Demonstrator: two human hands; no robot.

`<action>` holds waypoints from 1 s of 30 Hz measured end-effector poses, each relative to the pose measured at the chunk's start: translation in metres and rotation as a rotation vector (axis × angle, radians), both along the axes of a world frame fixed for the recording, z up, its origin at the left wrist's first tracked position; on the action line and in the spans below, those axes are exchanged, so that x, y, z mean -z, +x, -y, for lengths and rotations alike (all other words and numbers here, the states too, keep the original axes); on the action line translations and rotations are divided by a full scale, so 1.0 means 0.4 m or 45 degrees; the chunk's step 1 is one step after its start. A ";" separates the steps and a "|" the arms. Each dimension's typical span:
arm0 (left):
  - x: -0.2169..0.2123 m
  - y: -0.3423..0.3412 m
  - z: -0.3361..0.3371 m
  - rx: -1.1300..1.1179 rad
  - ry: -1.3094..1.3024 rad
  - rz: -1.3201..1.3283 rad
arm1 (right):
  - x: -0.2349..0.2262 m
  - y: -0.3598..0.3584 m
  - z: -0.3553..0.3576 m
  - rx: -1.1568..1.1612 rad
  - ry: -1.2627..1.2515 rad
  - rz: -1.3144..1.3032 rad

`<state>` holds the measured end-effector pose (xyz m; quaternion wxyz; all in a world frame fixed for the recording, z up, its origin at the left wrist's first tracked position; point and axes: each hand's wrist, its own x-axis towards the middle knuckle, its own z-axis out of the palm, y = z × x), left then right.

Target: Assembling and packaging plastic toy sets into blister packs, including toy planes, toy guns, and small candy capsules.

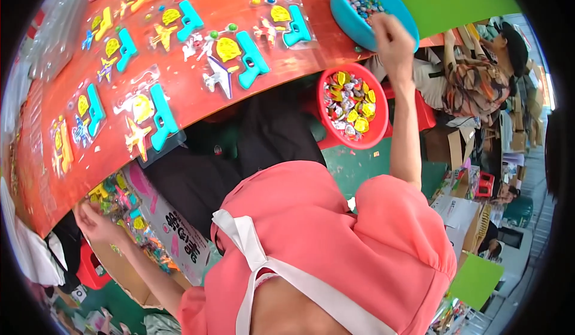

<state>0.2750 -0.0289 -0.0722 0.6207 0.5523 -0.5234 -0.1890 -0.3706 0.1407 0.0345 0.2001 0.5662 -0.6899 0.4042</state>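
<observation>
My right hand (395, 40) is a closed fist at the near rim of a blue basin (336, 12) filled with small colourful balls (362, 2). Whatever the fist holds is hidden. At the lower left, my left hand (99, 222) is by the table edge, over a cardboard box (129, 278) of small packed toys (139, 222). Its fingers are curled in, and I cannot make out anything between them. Across the red table (203, 116) lie several toy sets on clear plastic, with turquoise toy guns (252, 60), yellow round pieces (228, 49) and small toy planes (220, 76).
A red basin (383, 119) of wrapped yellow and silver pieces (350, 104) stands just beyond the table edge, below the blue basin. Clear plastic sheets (57, 38) are piled at the far left. Another person (479, 86) sits at the right, near an open carton (460, 149).
</observation>
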 end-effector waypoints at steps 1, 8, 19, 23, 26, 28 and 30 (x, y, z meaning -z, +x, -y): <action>-0.003 -0.040 -0.044 0.001 0.045 0.094 | 0.023 0.025 -0.020 0.037 0.176 -0.112; 0.051 -0.277 -0.185 0.225 0.515 -0.700 | 0.199 0.000 -0.065 0.418 0.455 -0.248; -0.018 -0.406 -0.195 0.574 0.520 -1.026 | 0.234 -0.006 -0.076 0.362 0.449 -0.116; -0.015 -0.433 -0.180 0.621 0.525 -1.051 | 0.243 -0.034 -0.100 0.421 0.401 -0.074; -0.018 -0.447 -0.180 0.566 0.556 -1.012 | 0.261 -0.045 -0.121 0.445 0.316 -0.185; 0.008 -0.413 -0.200 0.532 0.525 -0.968 | 0.242 -0.008 -0.085 0.301 0.335 -0.021; 0.041 -0.379 -0.215 0.516 0.601 -0.952 | 0.106 0.114 -0.046 0.030 0.267 0.175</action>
